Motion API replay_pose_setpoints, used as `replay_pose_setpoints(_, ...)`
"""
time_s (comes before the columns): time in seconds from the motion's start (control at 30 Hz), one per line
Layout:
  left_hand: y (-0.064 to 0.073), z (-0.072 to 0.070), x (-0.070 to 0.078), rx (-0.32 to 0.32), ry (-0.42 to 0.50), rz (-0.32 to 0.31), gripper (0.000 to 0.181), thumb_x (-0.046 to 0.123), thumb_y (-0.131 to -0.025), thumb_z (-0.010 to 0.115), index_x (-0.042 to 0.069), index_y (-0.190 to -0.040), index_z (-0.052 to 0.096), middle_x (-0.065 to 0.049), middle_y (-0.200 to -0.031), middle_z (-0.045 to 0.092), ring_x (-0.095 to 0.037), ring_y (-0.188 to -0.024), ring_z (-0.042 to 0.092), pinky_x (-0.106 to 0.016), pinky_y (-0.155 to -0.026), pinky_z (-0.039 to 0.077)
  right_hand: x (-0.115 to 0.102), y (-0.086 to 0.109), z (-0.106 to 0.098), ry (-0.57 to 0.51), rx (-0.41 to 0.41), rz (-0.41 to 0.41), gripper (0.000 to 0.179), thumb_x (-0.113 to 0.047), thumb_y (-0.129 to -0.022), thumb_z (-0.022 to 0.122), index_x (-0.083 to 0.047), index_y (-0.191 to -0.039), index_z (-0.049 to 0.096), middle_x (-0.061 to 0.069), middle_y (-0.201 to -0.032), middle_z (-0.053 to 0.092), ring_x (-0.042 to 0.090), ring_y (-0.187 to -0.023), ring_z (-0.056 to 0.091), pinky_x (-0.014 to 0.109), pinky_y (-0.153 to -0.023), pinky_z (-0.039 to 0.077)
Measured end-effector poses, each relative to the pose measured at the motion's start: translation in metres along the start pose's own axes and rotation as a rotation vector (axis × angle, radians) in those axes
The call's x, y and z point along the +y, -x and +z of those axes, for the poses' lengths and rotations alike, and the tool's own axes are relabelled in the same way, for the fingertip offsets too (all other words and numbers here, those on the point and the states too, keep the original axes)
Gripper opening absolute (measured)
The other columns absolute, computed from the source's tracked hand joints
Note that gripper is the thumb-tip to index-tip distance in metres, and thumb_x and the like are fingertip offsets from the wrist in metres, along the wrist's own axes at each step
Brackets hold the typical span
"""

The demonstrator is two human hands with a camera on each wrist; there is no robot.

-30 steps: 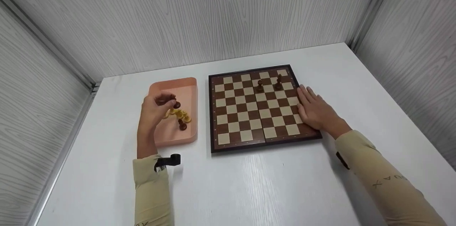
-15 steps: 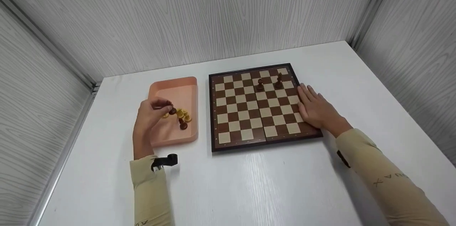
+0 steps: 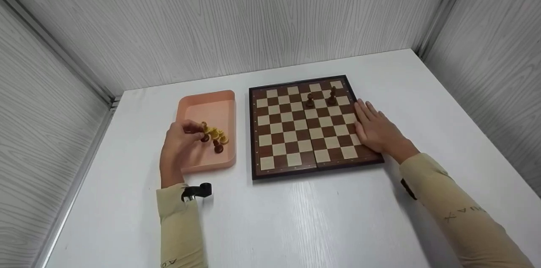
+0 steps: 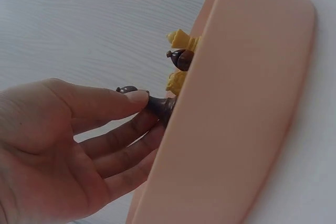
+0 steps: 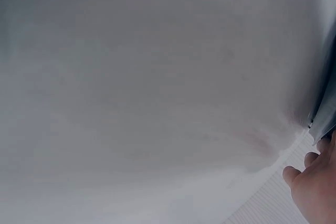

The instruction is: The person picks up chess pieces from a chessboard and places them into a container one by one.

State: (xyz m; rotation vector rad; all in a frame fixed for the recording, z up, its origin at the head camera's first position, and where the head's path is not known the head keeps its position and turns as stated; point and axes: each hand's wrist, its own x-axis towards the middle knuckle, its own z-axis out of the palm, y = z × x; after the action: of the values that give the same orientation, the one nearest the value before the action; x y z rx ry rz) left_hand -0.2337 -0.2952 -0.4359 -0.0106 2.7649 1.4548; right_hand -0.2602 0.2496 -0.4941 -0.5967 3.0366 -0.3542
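Observation:
My left hand (image 3: 178, 139) reaches into the pink tray (image 3: 207, 97) and pinches a dark brown chess bishop (image 4: 159, 105) between thumb and fingers. The tray wall hides the bishop's base in the left wrist view. Beside it in the tray lie several yellow chess pieces (image 3: 220, 136) and another dark piece (image 3: 218, 147). Flat and with straight fingers, my right hand (image 3: 375, 128) rests along the right edge of the chessboard (image 3: 290, 135). Two dark chess pieces stand on the board's far right part, a shorter one (image 3: 310, 101) and a taller one (image 3: 332, 97).
Tray and board sit side by side on a white table (image 3: 287, 221), the tray to the left. Grey wood-grain panels (image 3: 262, 18) enclose the table at the back and both sides. A black wrist mount (image 3: 198, 190) sticks out from the left sleeve.
My left hand has lowered the dark bishop toward the tray floor, beside the yellow pieces, still holding it. My right hand has stayed on the board's edge.

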Motion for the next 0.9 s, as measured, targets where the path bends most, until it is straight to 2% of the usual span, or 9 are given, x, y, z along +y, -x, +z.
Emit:
replay_pose_setpoints(0.17,-0.002,0.007,-0.007,0.001,-0.023,-0.066,0.021,-0.006,-0.095,0.065,-0.011,-0.115,0.067,-0.025,-0.114,0.067,-0.032,-0.107,0.064,-0.035,-0.09,0.051,0.0,0.001,0.001,-0.005,-0.007,0.003,0.063,-0.031,-0.111,0.022,0.003,-0.162,0.007,0.019,-0.17,0.005,0.04,-0.156,0.005,0.062,-0.121,0.017)
replay_pose_setpoints(0.27,-0.004,0.009,-0.01,0.002,-0.025,-0.088,0.021,-0.005,-0.096,0.064,-0.011,-0.116,0.066,-0.024,-0.114,0.066,-0.032,-0.107,0.063,-0.035,-0.089,0.052,0.0,0.001,0.001,-0.007,0.0,-0.001,0.063,-0.031,-0.111,0.023,0.003,-0.162,0.008,0.02,-0.17,0.005,0.04,-0.156,0.005,0.062,-0.12,0.017)
replay_pose_setpoints(0.47,-0.008,0.011,-0.013,0.005,-0.04,-0.107,0.021,-0.004,-0.096,0.064,-0.009,-0.117,0.066,-0.024,-0.116,0.066,-0.03,-0.107,0.062,-0.031,-0.086,0.05,0.0,0.0,0.001,-0.012,0.003,0.001,0.063,-0.03,-0.111,0.023,0.003,-0.162,0.007,0.02,-0.17,0.005,0.04,-0.156,0.005,0.061,-0.121,0.017)
replay_pose_setpoints(0.67,-0.007,0.011,-0.013,0.011,-0.056,-0.098,0.02,-0.004,-0.096,0.065,-0.01,-0.115,0.066,-0.025,-0.115,0.067,-0.034,-0.108,0.064,-0.033,-0.089,0.05,0.001,0.0,0.0,-0.007,-0.002,-0.002,0.063,-0.031,-0.111,0.022,0.003,-0.162,0.006,0.02,-0.17,0.004,0.04,-0.156,0.004,0.061,-0.121,0.017)
replay_pose_setpoints(0.9,-0.003,0.006,-0.009,-0.03,-0.045,-0.107,0.025,-0.002,-0.097,0.065,-0.009,-0.121,0.066,-0.027,-0.119,0.067,-0.036,-0.111,0.065,-0.039,-0.094,0.05,0.001,0.0,0.0,-0.007,0.008,-0.005,0.063,-0.031,-0.111,0.022,0.002,-0.162,0.007,0.02,-0.17,0.005,0.04,-0.156,0.005,0.061,-0.121,0.017)
